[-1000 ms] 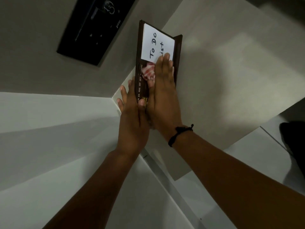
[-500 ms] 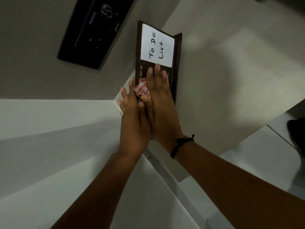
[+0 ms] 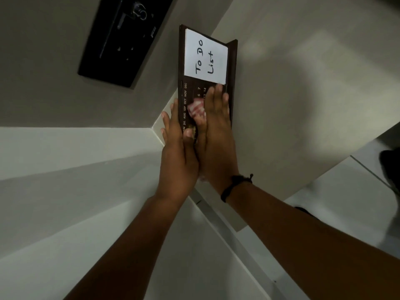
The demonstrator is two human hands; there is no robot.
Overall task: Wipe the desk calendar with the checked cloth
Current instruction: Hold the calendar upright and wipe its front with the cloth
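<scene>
The dark brown desk calendar (image 3: 188,87) stands on a pale surface, with month names down its left side and a white "To Do List" card (image 3: 205,56) on its upper part. My left hand (image 3: 178,148) grips the calendar's lower left edge, thumb on the front. My right hand (image 3: 217,131) lies flat on the calendar's face and presses the red-and-white checked cloth (image 3: 197,109) against it. Most of the cloth is hidden under the palm; a small piece shows below the wrist.
A black panel (image 3: 123,40) with a knob sits on the grey wall to the upper left. White ledges and a rail (image 3: 227,230) run beneath my arms. A dark object (image 3: 389,167) lies at the right edge.
My right hand with the cloth slid down the calendar face from the white card, uncovering it and some date numbers. The left hand kept its hold on the calendar's edge.
</scene>
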